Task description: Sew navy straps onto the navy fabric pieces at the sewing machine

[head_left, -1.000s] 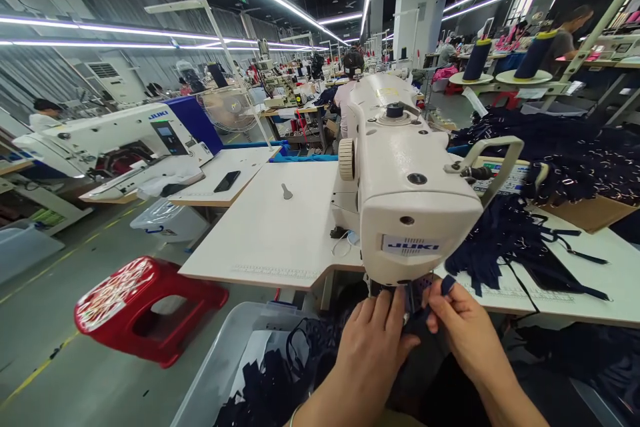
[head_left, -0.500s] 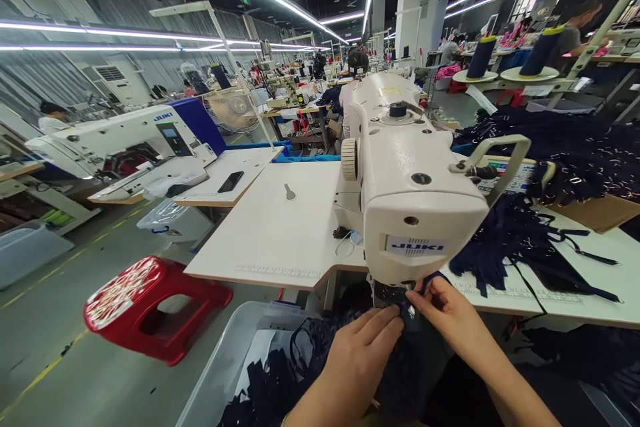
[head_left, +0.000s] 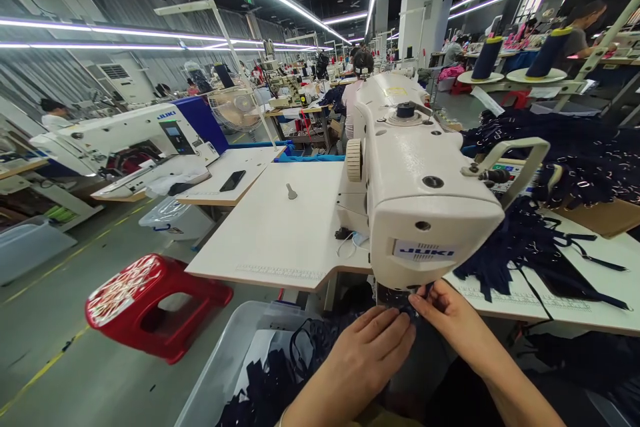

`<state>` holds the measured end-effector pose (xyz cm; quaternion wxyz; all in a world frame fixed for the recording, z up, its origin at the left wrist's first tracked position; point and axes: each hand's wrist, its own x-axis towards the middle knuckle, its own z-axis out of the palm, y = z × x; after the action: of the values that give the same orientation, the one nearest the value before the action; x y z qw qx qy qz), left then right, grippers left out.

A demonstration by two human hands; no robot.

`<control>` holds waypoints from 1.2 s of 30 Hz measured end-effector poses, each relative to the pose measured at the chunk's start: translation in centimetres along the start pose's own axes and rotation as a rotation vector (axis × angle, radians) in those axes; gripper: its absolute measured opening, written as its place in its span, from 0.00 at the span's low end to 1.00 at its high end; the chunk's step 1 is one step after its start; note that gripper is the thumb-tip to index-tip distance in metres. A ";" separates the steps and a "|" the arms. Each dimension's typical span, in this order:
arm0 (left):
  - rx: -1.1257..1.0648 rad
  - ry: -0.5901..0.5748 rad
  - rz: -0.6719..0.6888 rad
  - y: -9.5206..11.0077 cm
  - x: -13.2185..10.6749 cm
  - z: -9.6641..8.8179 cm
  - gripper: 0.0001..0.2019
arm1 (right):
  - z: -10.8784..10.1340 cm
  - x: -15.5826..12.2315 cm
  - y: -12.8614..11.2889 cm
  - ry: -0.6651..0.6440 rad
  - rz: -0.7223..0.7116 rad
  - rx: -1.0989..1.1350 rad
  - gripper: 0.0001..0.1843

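A white sewing machine [head_left: 420,193] stands on a white table [head_left: 280,227] right in front of me. Both hands meet under its head at the needle. My left hand [head_left: 367,353] lies with its fingers closed over a dark navy strap [head_left: 407,310], pressing it down. My right hand [head_left: 445,313] pinches the same strap from the right, fingertips together right below the machine head. The needle and presser foot are hidden by the head and my fingers.
A clear plastic bin [head_left: 220,373] of dark straps sits at my lower left, a red stool [head_left: 150,300] on the floor beyond it. Heaps of navy straps [head_left: 525,240] cover the table to the right. A phone [head_left: 233,180] lies on the neighbouring table; other people work behind.
Both hands have drawn closer under the machine head. The loose strap end held up by my right hand a second ago is now tucked down at the needle.
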<state>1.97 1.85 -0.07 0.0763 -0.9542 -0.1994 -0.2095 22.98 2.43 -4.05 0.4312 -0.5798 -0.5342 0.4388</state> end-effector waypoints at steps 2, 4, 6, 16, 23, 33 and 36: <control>0.001 -0.001 -0.002 0.1 0.0 0.0 0.18 | -0.1 0.0 -0.1 -0.020 0.012 -0.008 0.17; 0.009 0.002 -0.008 0.1 0.0 0.0 0.18 | -0.1 0.0 -0.2 -0.040 0.019 -0.009 0.16; 0.013 0.001 -0.022 0.2 0.0 0.0 0.18 | -0.1 -0.1 -0.4 -0.046 0.019 -0.011 0.16; -0.038 -0.064 -0.116 0.5 0.9 0.5 0.17 | -0.6 0.0 -0.3 -0.037 0.016 -0.004 0.17; -0.018 -0.031 -0.083 0.8 0.5 0.7 0.19 | 0.0 0.3 0.4 -0.009 0.019 -0.062 0.18; -0.023 -0.081 -0.133 1.1 0.8 0.6 0.19 | 0.1 -0.4 -0.4 -0.032 0.024 -0.021 0.18; -0.005 -0.119 -0.153 1.4 1.2 0.7 0.19 | 0.0 -0.1 -0.5 0.004 0.005 -0.081 0.18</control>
<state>3.79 1.11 -0.32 0.0459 -0.9471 -0.2755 -0.1583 22.83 2.32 -3.53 0.4074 -0.5990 -0.5491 0.4167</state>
